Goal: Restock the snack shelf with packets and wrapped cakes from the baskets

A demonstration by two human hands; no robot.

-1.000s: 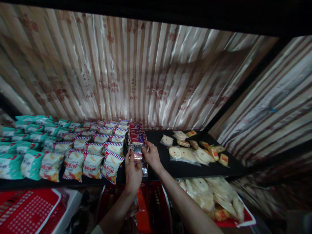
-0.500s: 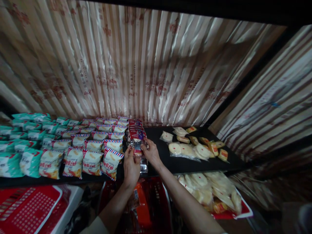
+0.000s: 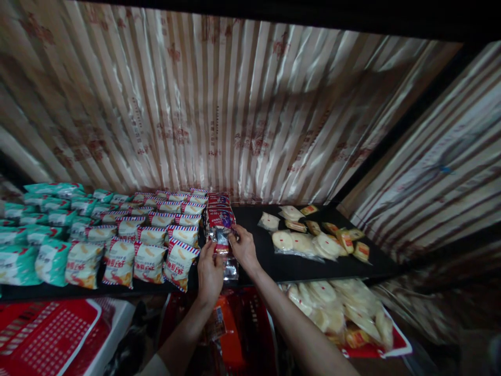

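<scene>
A dark red and purple snack packet [image 3: 221, 241] with a shiny, see-through lower part is at the front of a column of similar red packets [image 3: 218, 200] on the black shelf. My left hand [image 3: 210, 272] pinches its left side, fingers closed. On the right edge of that packet, my right hand [image 3: 244, 247] closes with thumb and fingers. Beneath my hands, a silvery packet end [image 3: 231, 269] shows at the shelf's front edge. My fingers hide part of the packet's sides.
Left of the column stand rows of white snack bags [image 3: 150, 260] with striped tops, then green bags [image 3: 52, 261]. Clear-wrapped pale round cakes [image 3: 299, 243] and small yellow packets [image 3: 361, 251] lie to the right. Below are red baskets [image 3: 50, 334] and an orange package [image 3: 230, 339].
My hands stay on the packet, almost in the same place, with only slight finger movement. The whole view has shifted a little.
</scene>
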